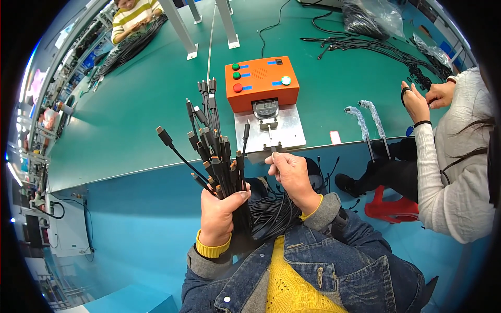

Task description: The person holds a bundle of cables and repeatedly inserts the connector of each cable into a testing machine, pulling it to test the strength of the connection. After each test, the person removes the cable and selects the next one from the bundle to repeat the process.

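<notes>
My left hand (pixel 216 221) is closed around a thick bundle of black cables (pixel 216 161). Their plug ends fan upward, some with orange tips. My right hand (pixel 293 177) pinches a black cable plug (pixel 273 149) at the front edge of a metal plate fixture (pixel 293 125); whether the plug is seated in it I cannot tell. A small digital gauge (pixel 266 108) with a lit display sits on that fixture, its probe pointing toward me. Behind stands an orange box (pixel 263 94) with green, red and white buttons. More coiled black cable (pixel 274 215) lies over my lap.
The green table (pixel 156 115) ends just in front of me. Metal posts (pixel 180 28) rise at the back. At right, a person (pixel 459 167) sits with both hands raised near two plastic-wrapped rods (pixel 365 122). A red stool (pixel 389 208) stands below. Cable piles (pixel 381 49) lie farther back.
</notes>
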The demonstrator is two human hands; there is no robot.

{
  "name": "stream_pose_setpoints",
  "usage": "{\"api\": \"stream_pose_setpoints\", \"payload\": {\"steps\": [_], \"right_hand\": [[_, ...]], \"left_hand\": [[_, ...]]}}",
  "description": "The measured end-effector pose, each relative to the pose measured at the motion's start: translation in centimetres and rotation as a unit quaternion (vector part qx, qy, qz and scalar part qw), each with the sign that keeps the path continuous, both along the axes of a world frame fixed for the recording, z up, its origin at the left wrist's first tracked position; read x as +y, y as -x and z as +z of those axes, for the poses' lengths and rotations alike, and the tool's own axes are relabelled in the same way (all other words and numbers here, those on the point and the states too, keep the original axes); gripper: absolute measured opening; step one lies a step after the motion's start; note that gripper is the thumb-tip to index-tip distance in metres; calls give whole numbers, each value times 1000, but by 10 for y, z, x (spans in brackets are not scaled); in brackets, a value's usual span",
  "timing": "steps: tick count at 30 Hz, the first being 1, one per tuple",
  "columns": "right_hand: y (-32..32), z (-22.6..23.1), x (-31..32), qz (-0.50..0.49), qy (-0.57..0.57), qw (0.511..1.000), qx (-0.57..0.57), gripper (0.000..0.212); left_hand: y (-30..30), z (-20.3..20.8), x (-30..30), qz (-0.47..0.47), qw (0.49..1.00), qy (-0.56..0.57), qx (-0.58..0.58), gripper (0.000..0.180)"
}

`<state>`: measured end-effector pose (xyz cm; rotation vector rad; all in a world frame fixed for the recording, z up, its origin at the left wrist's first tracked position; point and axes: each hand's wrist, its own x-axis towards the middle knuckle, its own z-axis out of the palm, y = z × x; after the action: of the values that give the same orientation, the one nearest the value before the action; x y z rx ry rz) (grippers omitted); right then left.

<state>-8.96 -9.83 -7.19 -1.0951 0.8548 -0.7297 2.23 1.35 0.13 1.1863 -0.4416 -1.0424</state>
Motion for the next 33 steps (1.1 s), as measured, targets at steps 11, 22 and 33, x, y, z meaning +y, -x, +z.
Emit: {"api": "stream_pose_setpoints", "payload": {"steps": [11,22,33], "right_hand": [[11,2,0,20,6,999,30,25],[21,50,-3,13,459,871,174,20],[11,49,4,215,129,966,-58,20]], "left_hand": [[2,2,2,-6,1000,-3,1,21],[6,3,0,-19,999,-29,-42,25],[15,1,-7,-17,997,-28,-71,27]]}}
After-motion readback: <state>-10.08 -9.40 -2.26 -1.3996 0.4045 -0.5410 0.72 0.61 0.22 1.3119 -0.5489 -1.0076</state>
